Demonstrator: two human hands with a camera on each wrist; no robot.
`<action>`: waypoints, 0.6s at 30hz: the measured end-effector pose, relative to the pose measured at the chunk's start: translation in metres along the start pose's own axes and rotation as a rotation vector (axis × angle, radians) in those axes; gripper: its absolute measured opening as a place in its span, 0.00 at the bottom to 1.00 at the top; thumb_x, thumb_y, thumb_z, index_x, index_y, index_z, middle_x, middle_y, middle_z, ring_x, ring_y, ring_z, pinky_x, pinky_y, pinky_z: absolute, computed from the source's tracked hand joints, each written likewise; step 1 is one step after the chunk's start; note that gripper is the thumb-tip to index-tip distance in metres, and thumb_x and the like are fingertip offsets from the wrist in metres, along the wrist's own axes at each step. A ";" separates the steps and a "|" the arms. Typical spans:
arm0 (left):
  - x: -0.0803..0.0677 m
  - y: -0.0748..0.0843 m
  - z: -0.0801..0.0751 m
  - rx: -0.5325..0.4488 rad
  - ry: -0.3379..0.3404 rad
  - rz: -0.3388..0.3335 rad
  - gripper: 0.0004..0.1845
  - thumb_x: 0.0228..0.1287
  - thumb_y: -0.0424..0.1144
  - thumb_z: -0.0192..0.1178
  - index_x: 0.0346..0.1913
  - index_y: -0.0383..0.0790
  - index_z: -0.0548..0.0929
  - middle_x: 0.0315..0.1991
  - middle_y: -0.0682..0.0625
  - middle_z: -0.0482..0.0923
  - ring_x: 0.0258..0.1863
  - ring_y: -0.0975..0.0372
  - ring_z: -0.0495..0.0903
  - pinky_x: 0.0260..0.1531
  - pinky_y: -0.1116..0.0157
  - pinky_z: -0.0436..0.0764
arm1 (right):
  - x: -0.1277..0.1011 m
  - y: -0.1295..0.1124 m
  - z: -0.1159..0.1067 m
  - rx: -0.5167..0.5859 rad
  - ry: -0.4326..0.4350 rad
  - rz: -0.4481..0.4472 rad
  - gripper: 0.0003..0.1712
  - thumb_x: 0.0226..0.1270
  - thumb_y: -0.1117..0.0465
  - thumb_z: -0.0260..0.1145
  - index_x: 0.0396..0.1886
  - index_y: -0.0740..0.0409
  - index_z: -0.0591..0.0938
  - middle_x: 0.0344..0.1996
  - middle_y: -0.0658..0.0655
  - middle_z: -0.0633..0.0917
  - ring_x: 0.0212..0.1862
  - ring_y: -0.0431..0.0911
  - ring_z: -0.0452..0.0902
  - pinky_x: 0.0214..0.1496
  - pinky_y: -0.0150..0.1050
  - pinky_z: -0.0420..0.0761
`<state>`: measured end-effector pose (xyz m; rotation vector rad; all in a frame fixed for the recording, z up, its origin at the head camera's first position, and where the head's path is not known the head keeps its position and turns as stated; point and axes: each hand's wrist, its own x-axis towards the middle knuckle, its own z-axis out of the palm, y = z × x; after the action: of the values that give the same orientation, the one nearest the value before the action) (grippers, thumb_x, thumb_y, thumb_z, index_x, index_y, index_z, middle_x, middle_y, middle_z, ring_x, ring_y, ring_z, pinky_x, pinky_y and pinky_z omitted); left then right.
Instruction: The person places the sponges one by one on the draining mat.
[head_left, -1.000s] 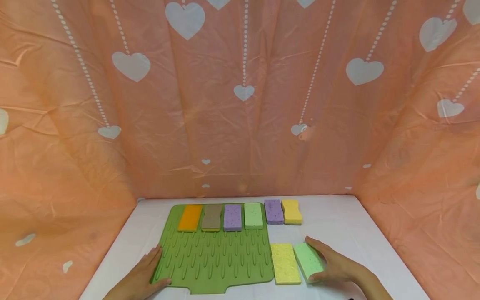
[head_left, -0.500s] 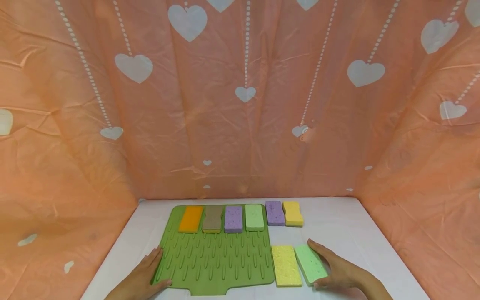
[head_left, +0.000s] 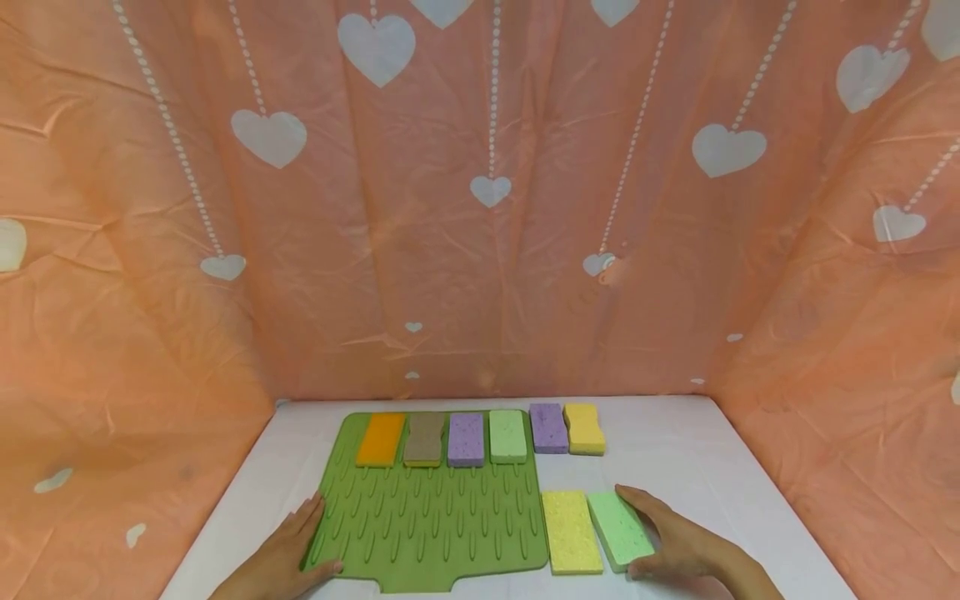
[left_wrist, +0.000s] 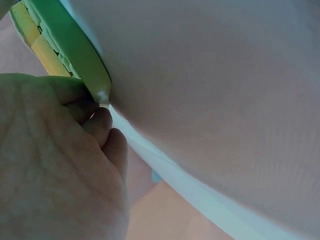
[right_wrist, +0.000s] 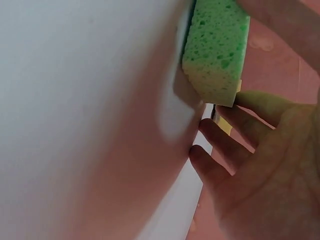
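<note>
My right hand [head_left: 678, 537] spans a light green sponge [head_left: 619, 531] on the white table, forefinger at its far end and thumb at its near end. In the right wrist view the porous sponge [right_wrist: 217, 45] is between thumb and forefinger, with the other fingers spread clear of it. A yellow sponge [head_left: 572, 533] lies just to its left, by the mat's right edge. My left hand [head_left: 281, 554] rests at the near left corner of a green ridged mat [head_left: 423, 533], fingertips touching its edge. In the left wrist view those fingers [left_wrist: 102, 125] meet the mat's rim [left_wrist: 80, 45].
Along the mat's far edge lie an orange sponge [head_left: 381, 439], a grey-brown-topped sponge [head_left: 424, 439], a purple sponge [head_left: 466, 439] and a pale green sponge [head_left: 507, 436]. A second purple sponge [head_left: 549, 428] and a wavy yellow sponge [head_left: 584, 428] sit off the mat. Orange curtains [head_left: 480, 275] surround the table.
My right hand has eased slightly to the right against the green sponge, which stays in nearly the same place. The left hand stays at the mat. The head view shifts a little.
</note>
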<state>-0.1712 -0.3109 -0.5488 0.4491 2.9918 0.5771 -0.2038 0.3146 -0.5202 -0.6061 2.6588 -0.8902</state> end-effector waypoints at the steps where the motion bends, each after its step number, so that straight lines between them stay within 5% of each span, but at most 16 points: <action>1: 0.000 0.000 0.000 0.007 -0.003 -0.001 0.58 0.67 0.61 0.70 0.78 0.15 0.60 0.80 0.23 0.56 0.78 0.30 0.60 0.72 0.33 0.65 | 0.000 0.000 0.000 -0.001 0.002 0.009 0.68 0.54 0.42 0.86 0.86 0.61 0.60 0.81 0.72 0.63 0.80 0.75 0.56 0.74 0.75 0.64; 3: 0.000 -0.001 0.001 0.023 0.005 0.008 0.58 0.67 0.62 0.71 0.77 0.15 0.61 0.80 0.23 0.57 0.78 0.30 0.61 0.71 0.34 0.65 | 0.001 0.000 0.000 -0.010 0.009 -0.001 0.67 0.54 0.43 0.86 0.85 0.62 0.61 0.80 0.72 0.64 0.79 0.74 0.57 0.74 0.74 0.65; 7: -0.001 -0.008 0.008 -0.004 0.055 0.030 0.57 0.67 0.63 0.70 0.77 0.16 0.62 0.79 0.23 0.59 0.78 0.32 0.61 0.82 0.62 0.51 | 0.000 0.000 -0.001 -0.030 0.025 -0.021 0.65 0.55 0.42 0.86 0.84 0.61 0.62 0.80 0.71 0.65 0.79 0.74 0.58 0.75 0.66 0.69; 10: 0.000 -0.010 0.009 -0.004 0.074 0.040 0.57 0.67 0.63 0.70 0.77 0.16 0.62 0.79 0.24 0.59 0.78 0.34 0.62 0.80 0.64 0.51 | -0.001 0.000 -0.002 -0.042 0.035 -0.043 0.63 0.57 0.41 0.85 0.84 0.62 0.63 0.79 0.71 0.66 0.78 0.74 0.60 0.76 0.54 0.71; 12: -0.001 -0.007 0.006 0.018 0.053 0.029 0.57 0.67 0.63 0.70 0.78 0.17 0.62 0.80 0.24 0.59 0.79 0.35 0.62 0.76 0.45 0.62 | -0.002 0.000 -0.003 -0.045 0.039 -0.060 0.62 0.58 0.40 0.84 0.83 0.62 0.64 0.79 0.71 0.67 0.77 0.75 0.61 0.76 0.46 0.71; 14: 0.000 -0.004 0.004 0.025 0.033 0.019 0.57 0.67 0.62 0.71 0.78 0.17 0.61 0.80 0.25 0.58 0.78 0.34 0.63 0.71 0.39 0.65 | -0.003 -0.001 -0.004 -0.039 0.042 -0.068 0.62 0.59 0.39 0.83 0.83 0.63 0.64 0.79 0.71 0.67 0.77 0.75 0.62 0.75 0.40 0.70; 18: -0.001 -0.001 0.002 0.025 0.007 0.002 0.58 0.67 0.63 0.71 0.78 0.17 0.61 0.81 0.25 0.57 0.78 0.33 0.62 0.72 0.37 0.65 | -0.004 -0.001 -0.006 -0.041 0.050 -0.085 0.61 0.61 0.39 0.82 0.82 0.65 0.65 0.78 0.71 0.68 0.75 0.75 0.63 0.74 0.33 0.68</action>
<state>-0.1708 -0.3115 -0.5509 0.4528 3.0093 0.5429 -0.2026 0.3185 -0.5142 -0.7204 2.7198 -0.8872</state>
